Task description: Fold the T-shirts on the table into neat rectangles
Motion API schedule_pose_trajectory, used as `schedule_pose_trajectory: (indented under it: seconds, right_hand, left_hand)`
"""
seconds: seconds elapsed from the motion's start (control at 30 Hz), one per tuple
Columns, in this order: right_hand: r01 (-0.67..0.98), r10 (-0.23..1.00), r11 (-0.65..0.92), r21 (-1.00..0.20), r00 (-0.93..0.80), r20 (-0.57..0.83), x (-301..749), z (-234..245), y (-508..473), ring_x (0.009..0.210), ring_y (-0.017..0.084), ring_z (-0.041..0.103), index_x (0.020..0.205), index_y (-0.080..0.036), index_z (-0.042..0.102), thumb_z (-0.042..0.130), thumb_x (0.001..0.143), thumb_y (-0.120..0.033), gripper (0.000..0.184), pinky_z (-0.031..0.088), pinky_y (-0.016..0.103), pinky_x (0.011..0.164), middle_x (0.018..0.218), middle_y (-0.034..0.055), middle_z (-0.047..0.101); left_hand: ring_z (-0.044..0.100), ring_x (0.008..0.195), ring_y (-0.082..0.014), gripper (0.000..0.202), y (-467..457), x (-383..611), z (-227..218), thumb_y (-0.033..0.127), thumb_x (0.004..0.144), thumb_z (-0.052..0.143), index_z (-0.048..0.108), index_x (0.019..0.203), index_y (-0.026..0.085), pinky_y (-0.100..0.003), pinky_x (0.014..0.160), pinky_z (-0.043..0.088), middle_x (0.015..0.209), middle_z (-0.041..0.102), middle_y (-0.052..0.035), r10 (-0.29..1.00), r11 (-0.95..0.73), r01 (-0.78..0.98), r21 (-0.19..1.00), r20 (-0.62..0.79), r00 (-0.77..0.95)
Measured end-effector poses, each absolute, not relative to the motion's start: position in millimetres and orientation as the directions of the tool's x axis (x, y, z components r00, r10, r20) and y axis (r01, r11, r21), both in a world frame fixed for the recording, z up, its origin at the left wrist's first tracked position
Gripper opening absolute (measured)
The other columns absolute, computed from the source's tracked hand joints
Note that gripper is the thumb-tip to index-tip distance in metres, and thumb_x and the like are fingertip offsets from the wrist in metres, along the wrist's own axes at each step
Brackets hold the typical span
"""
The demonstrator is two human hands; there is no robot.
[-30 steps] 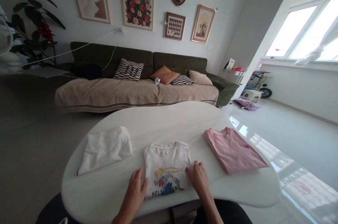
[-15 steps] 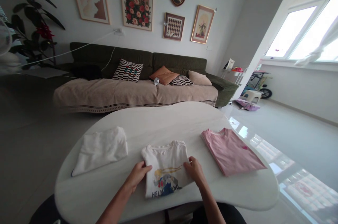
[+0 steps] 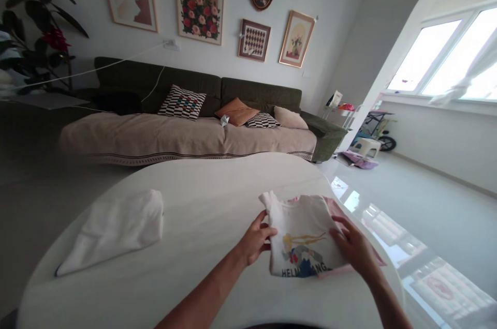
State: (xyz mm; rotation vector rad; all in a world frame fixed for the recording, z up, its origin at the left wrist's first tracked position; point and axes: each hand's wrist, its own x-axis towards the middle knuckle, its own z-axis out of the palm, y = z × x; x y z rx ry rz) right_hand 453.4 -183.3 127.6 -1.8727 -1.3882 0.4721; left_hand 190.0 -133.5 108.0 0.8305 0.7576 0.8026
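A folded white T-shirt [image 3: 301, 225] with a printed figure and dark lettering is held by its two sides. My left hand [image 3: 254, 240] pinches its left edge, thumb on top. On the opposite edge, my right hand [image 3: 351, 243] grips it in the same way. Behind and partly under it in view lies a folded pink shirt [image 3: 337, 209], mostly covered; whether the two touch I cannot tell. A folded white garment [image 3: 120, 225] rests on the left part of the white table [image 3: 202, 205].
The table has a rounded edge. Beyond it stands a dark green sofa [image 3: 194, 75] with a beige cover [image 3: 174, 137] and several cushions. A white stool [image 3: 367, 147] and a purple item [image 3: 361, 159] are on the floor at the right.
Both hands have carried the white T-shirt to the right, from the table's middle to over the pink shirt. The view has shifted slightly; the white garment at left still lies on the table.
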Motion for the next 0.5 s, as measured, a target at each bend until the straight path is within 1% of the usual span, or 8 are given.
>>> schedule_pose_trajectory:
  seconds: [0.07, 0.13, 0.23, 0.3, 0.33, 0.4, 0.47, 0.5]
  right_hand:
    - [0.741, 0.899, -0.165, -0.651, 0.384, 0.209, 494, 136, -181, 0.054, 0.019, 0.062, 0.112, -0.015, 0.056, 0.047, 0.074, -0.05, 0.052, 0.046, 0.026, 0.048, 0.065, 0.0032, 0.071]
    - [0.823, 0.866, -0.208, -0.529, 0.406, 0.291, 530, 137, -176, 0.055, 0.019, 0.063, 0.113, -0.017, 0.058, 0.041, 0.078, -0.05, 0.051, 0.046, 0.027, 0.049, 0.067, 0.0038, 0.072]
    - [0.882, 0.83, -0.288, -0.374, 0.425, 0.363, 560, 123, -168, 0.068, 0.024, 0.067, 0.118, -0.017, 0.056, 0.039, 0.08, -0.046, 0.051, 0.051, 0.034, 0.058, 0.089, 0.0113, 0.072]
    - [0.893, 0.831, -0.31, -0.325, 0.421, 0.364, 557, 104, -164, 0.086, 0.031, 0.066, 0.119, -0.015, 0.057, 0.044, 0.076, -0.046, 0.054, 0.052, 0.043, 0.07, 0.108, 0.0186, 0.066]
    - [0.903, 0.843, -0.3, -0.308, 0.402, 0.358, 548, 92, -163, 0.098, 0.035, 0.063, 0.119, -0.014, 0.057, 0.046, 0.075, -0.047, 0.056, 0.05, 0.048, 0.077, 0.117, 0.0209, 0.062]
    - [0.934, 0.881, -0.249, -0.256, 0.328, 0.341, 522, 65, -165, 0.121, 0.039, 0.047, 0.123, -0.017, 0.055, 0.042, 0.078, -0.05, 0.058, 0.042, 0.054, 0.09, 0.13, 0.0195, 0.053]
    - [0.961, 0.915, -0.189, -0.204, 0.247, 0.319, 492, 39, -169, 0.133, 0.038, 0.031, 0.127, -0.025, 0.051, 0.036, 0.082, -0.05, 0.053, 0.036, 0.06, 0.093, 0.137, 0.0137, 0.048]
    - [0.968, 0.92, -0.17, -0.187, 0.224, 0.321, 479, 28, -172, 0.134, 0.039, 0.028, 0.128, -0.028, 0.051, 0.036, 0.083, -0.049, 0.052, 0.034, 0.063, 0.093, 0.137, 0.0124, 0.048]
  left_hand:
    - [0.056, 0.063, -0.0109, 0.06, -122, 232, 108, 0.015, 0.059, 0.06, 0.05, 0.116, 0.031, -0.026, 0.061, 0.046, 0.078, 0.056, 0.0043, 0.832, 0.43, -0.305, 0.85, -0.241, 0.501]
    - [0.056, 0.064, -0.0108, 0.058, -114, 268, 102, 0.015, 0.062, 0.058, 0.049, 0.118, 0.03, -0.026, 0.061, 0.047, 0.082, 0.057, 0.0035, 0.829, 0.439, -0.295, 0.849, -0.256, 0.497]
    - [0.057, 0.071, -0.0119, 0.058, -110, 306, 80, 0.016, 0.067, 0.057, 0.044, 0.123, 0.026, -0.024, 0.062, 0.046, 0.091, 0.058, 0.0002, 0.834, 0.468, -0.237, 0.851, -0.337, 0.438]
    - [0.057, 0.078, -0.0143, 0.058, -112, 314, 61, 0.018, 0.068, 0.06, 0.042, 0.124, 0.021, -0.023, 0.061, 0.045, 0.095, 0.058, -0.0033, 0.831, 0.494, -0.172, 0.852, -0.405, 0.381]
    - [0.057, 0.081, -0.0152, 0.058, -115, 313, 53, 0.019, 0.068, 0.062, 0.043, 0.122, 0.019, -0.023, 0.06, 0.045, 0.096, 0.057, -0.0047, 0.829, 0.503, -0.141, 0.853, -0.43, 0.357]
    - [0.057, 0.08, -0.0152, 0.052, -120, 299, 39, 0.023, 0.067, 0.063, 0.046, 0.116, 0.017, -0.023, 0.058, 0.045, 0.094, 0.056, -0.0052, 0.829, 0.505, -0.098, 0.857, -0.451, 0.331]
    - [0.058, 0.074, -0.0129, 0.044, -126, 270, 32, 0.025, 0.068, 0.063, 0.049, 0.109, 0.018, -0.023, 0.059, 0.046, 0.09, 0.057, -0.0033, 0.841, 0.481, -0.078, 0.873, -0.434, 0.325]
    - [0.058, 0.071, -0.012, 0.04, -129, 252, 31, 0.026, 0.068, 0.063, 0.05, 0.105, 0.019, -0.023, 0.059, 0.047, 0.088, 0.057, -0.0024, 0.849, 0.462, -0.067, 0.884, -0.419, 0.323]
